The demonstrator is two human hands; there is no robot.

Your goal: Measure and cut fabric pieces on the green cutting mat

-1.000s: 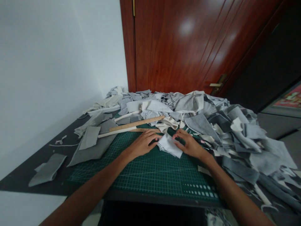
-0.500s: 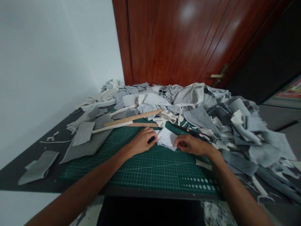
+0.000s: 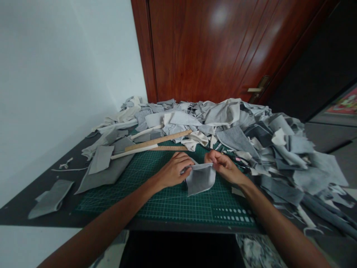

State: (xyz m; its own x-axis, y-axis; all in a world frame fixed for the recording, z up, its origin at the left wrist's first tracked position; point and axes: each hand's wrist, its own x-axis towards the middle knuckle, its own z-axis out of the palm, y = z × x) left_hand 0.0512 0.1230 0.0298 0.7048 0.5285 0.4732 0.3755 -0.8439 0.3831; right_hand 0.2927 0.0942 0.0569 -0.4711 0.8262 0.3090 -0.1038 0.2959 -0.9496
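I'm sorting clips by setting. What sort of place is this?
Probably a home sewing or craft corner: a green gridded cutting mat, a big heap of grey and cream fabric scraps, wooden rulers, and a wooden room door just behind the table.

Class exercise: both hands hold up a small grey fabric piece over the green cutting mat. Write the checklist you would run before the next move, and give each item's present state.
1. Left hand grips the fabric piece: ok.
2. Right hand grips its top edge: ok.
3. Piece lifted, hanging flat without folds: ok.
4. Bare space on the mat under the piece: ok.
5. Rulers within reach, uncovered: ok.
6. Cutting tool located: cannot tell; only a dark handle shows by the scrap pile.
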